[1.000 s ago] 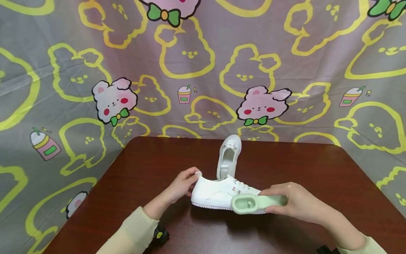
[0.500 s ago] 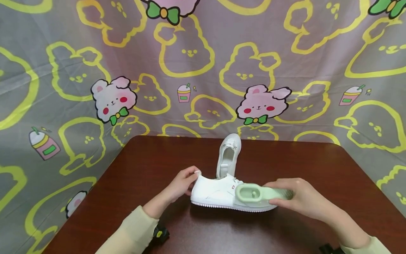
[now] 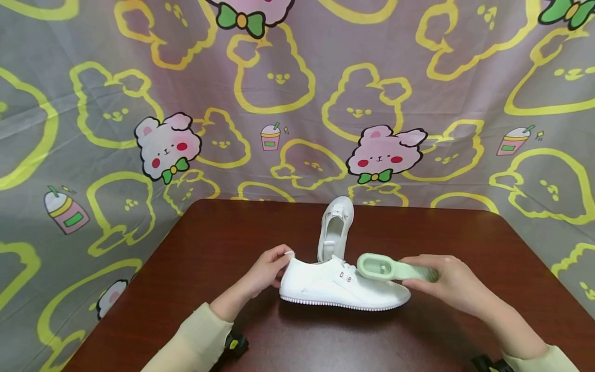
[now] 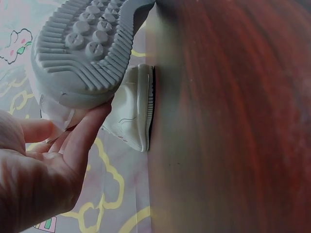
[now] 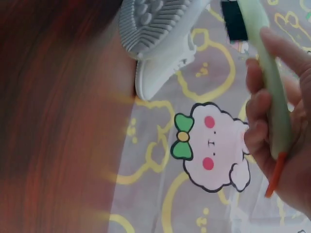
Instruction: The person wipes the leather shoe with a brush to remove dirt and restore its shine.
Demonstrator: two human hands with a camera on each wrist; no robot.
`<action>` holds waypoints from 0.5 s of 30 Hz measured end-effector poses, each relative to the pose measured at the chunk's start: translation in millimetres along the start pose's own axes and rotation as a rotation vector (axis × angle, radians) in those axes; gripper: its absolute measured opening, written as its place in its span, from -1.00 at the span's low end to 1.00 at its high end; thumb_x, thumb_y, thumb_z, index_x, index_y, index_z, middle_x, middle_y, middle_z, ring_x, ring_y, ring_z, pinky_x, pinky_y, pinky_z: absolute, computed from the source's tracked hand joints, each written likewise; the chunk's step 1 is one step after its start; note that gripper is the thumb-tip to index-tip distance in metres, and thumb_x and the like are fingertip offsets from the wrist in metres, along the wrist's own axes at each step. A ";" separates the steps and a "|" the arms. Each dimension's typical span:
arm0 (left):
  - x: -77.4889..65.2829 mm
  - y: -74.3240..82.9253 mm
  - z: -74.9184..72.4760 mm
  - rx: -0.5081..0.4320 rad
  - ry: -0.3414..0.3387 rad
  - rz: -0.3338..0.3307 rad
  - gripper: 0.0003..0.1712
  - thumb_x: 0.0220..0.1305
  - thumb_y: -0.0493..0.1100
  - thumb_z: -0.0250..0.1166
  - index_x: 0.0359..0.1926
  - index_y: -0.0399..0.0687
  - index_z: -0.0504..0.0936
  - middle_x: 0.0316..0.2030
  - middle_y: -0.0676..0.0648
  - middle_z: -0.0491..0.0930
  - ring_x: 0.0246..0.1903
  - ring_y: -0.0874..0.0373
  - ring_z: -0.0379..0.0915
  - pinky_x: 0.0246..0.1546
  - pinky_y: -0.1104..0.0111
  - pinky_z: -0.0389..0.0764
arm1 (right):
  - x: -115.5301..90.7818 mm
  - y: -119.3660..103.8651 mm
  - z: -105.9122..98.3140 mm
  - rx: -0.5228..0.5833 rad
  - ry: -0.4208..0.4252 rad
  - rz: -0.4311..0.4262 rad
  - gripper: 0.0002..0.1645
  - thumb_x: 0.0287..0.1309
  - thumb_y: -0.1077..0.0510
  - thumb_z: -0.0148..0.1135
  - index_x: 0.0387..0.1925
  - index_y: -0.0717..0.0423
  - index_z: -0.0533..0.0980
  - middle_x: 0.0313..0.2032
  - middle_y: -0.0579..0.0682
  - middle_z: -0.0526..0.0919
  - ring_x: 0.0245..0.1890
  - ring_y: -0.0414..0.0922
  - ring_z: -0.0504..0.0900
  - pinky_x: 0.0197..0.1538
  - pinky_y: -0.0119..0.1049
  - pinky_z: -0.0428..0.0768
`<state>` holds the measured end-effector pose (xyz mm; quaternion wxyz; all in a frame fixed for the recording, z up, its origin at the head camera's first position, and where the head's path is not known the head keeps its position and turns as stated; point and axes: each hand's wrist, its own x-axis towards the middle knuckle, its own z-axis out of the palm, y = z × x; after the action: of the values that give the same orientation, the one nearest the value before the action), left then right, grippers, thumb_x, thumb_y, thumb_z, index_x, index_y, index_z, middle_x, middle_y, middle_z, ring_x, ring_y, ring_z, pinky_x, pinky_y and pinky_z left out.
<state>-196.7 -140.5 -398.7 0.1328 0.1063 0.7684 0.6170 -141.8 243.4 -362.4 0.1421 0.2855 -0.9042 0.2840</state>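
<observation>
A white lace-up shoe (image 3: pixel 316 284) is held on its heel by my left hand (image 3: pixel 267 269), thumb and fingers pinching the back collar. Its toe points right, and the left wrist view shows the grey studded sole (image 4: pixel 92 39) raised off the table. My right hand (image 3: pixel 448 281) grips a pale green shoe brush (image 3: pixel 400 269) by the handle, fingers wrapped round it. In the right wrist view the dark bristles (image 5: pixel 234 20) face the shoe, and an orange loop (image 5: pixel 276 175) hangs from the handle's end. The brush head overlaps the shoe's upper near the laces in the head view.
Behind the held shoe, a second white shoe (image 3: pixel 341 214) lies on the dark brown table (image 3: pixel 232 222), toe pointing away. A patterned cloth (image 3: pixel 297 124) with bear drawings hangs round the table's back and sides.
My right hand has moved the brush up and to the right, from the shoe's lower side to over its upper. My left hand and the shoe stay nearly still.
</observation>
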 end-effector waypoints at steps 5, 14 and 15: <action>0.6 0.0 -0.7 -0.003 -0.002 0.006 -0.78 0.49 -0.16 0.03 -0.06 -0.23 0.48 -0.31 -0.12 0.56 -0.43 0.05 0.58 -0.57 0.15 0.61 | -7.7 -10.8 7.4 0.172 -0.138 -0.131 -0.58 -0.03 0.06 0.51 -0.06 -0.20 0.65 -0.31 -0.37 0.63 -0.39 -0.35 0.52 -0.36 -0.49 0.44; 1.2 -1.3 0.5 0.013 0.016 0.004 -0.78 0.49 -0.15 0.02 -0.07 -0.20 0.49 -0.33 -0.09 0.56 -0.46 0.06 0.56 -0.60 0.16 0.59 | -14.0 6.4 -2.7 0.033 -0.066 0.054 -0.61 -0.02 -0.02 0.49 -0.08 -0.15 0.67 -0.24 -0.31 0.67 -0.32 -0.35 0.56 -0.29 -0.40 0.50; 1.6 -2.0 0.6 0.013 0.017 0.002 -0.78 0.49 -0.15 0.01 -0.07 -0.20 0.49 -0.33 -0.09 0.56 -0.46 0.06 0.56 -0.60 0.16 0.59 | -14.9 8.6 -4.7 -0.004 -0.045 0.091 -0.61 -0.02 -0.04 0.49 -0.09 -0.14 0.67 -0.24 -0.30 0.68 -0.33 -0.35 0.55 -0.31 -0.39 0.50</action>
<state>-198.0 -139.9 -400.8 0.1250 0.1026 0.7735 0.6129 -134.6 258.5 -368.6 0.1091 0.2503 -0.9198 0.2818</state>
